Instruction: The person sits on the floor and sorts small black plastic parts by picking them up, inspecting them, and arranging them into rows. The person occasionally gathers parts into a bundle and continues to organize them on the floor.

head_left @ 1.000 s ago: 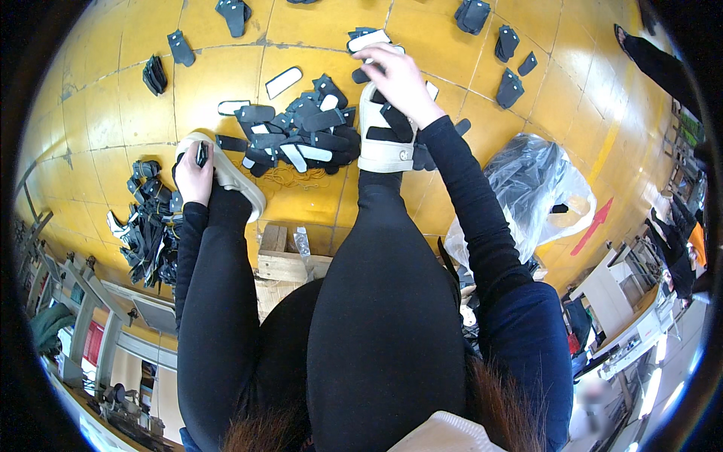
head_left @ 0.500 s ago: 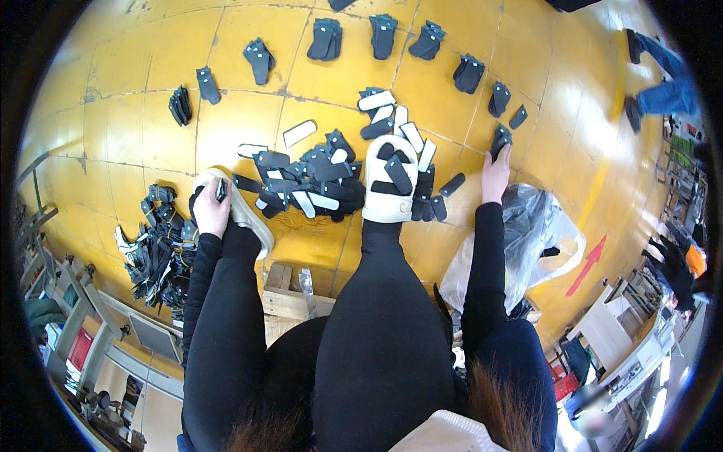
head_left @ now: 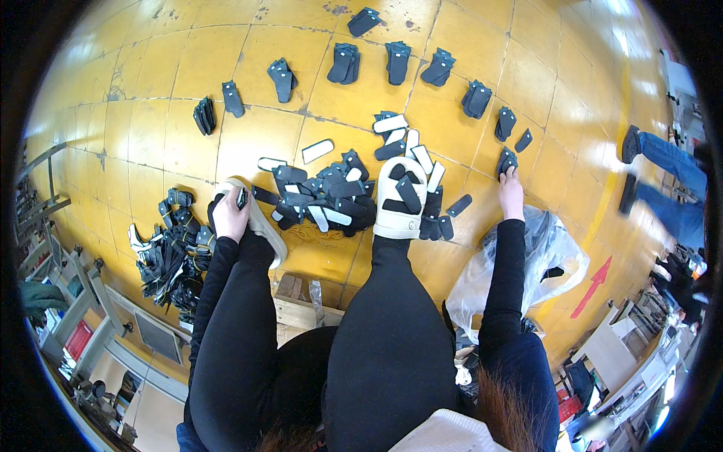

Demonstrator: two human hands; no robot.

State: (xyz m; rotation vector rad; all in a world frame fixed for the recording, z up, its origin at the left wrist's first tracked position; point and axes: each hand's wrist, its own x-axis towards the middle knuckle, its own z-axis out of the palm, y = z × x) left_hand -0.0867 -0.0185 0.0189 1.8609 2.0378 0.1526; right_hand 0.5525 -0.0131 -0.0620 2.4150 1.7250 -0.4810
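My left hand (head_left: 230, 216) is closed around a small dark strap piece (head_left: 242, 199), above my left sandal (head_left: 265, 230). At the right, the fingers of my right hand (head_left: 511, 194) grip the near end of a small stack of dark strap pieces (head_left: 507, 160) on the floor. Between my hands lies a loose heap of dark oblong strap pieces (head_left: 320, 188), some with white backs turned up. My other cream sandal (head_left: 398, 224) stands at the heap's right edge, with a dark piece lying across it.
Separate dark stacks (head_left: 344, 63) form an arc farther out on the yellow floor (head_left: 211, 45). Tied dark bundles (head_left: 177, 248) are piled at the left. A clear plastic bag (head_left: 538, 252) lies beside my right forearm. Another person's legs (head_left: 670, 173) are at the far right.
The whole view has shifted, so floor items appear lower and farther right. Both hands keep to their spots. At the right, the other person's legs have moved.
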